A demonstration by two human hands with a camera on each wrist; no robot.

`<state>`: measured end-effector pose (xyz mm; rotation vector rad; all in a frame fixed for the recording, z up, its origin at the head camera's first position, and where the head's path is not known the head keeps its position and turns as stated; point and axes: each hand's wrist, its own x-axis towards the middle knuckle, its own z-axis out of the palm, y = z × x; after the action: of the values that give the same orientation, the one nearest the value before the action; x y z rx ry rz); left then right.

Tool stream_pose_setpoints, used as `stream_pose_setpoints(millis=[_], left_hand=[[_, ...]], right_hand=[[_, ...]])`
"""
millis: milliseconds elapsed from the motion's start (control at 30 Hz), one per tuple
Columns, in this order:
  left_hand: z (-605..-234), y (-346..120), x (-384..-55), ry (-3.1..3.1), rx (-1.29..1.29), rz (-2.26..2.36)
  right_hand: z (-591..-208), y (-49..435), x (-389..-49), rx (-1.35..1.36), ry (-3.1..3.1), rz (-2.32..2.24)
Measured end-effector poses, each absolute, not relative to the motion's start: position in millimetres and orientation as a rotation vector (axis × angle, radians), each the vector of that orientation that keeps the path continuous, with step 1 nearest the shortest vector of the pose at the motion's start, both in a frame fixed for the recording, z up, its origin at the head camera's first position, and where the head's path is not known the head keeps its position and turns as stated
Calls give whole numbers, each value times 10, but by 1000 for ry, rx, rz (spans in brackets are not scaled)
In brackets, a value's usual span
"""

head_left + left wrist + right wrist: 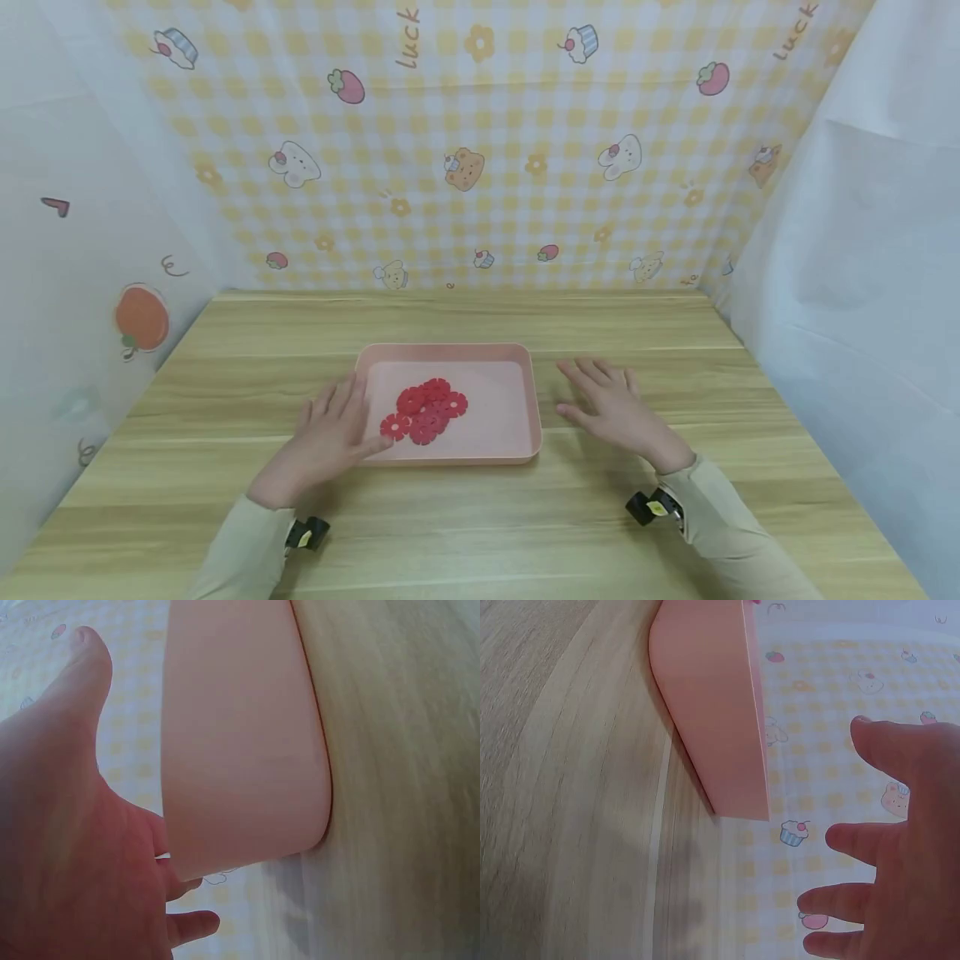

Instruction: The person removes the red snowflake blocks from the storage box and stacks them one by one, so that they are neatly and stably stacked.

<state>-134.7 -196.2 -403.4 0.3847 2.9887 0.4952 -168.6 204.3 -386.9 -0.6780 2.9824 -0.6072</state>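
Observation:
A shallow pink tray (487, 425) lies on the wooden table, holding a loose heap of red, notched flower-shaped discs (427, 410) left of its middle. My left hand (330, 429) hovers at the tray's left side, fingers extended, with the thumb reaching over the near left corner. To the right of the tray, apart from it, my right hand (611, 408) has its fingers spread and holds nothing. In the left wrist view the tray's outer wall (240, 742) stands beside the left palm. The right wrist view has the tray wall (705, 705) left of the right fingers.
The wooden table (480, 533) extends around the tray. Behind it hangs a yellow checked cloth (510, 108) with cartoon prints, and white cloths (855, 208) border the sides. Each wrist wears a small black camera (306, 533) near a beige sleeve (247, 546).

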Motion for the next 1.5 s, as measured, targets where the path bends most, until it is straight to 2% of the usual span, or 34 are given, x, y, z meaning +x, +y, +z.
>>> stream_pose_setpoints(millis=[767, 1500], left_hand=[[-4111, -1976, -1291, 2955, 489, 616], [-4172, -1945, -1298, 2971, 426, 678]], right_hand=[[-3686, 1887, -1815, -854, 2952, -545], [-3513, 1663, -1916, -941, 2837, -506]])
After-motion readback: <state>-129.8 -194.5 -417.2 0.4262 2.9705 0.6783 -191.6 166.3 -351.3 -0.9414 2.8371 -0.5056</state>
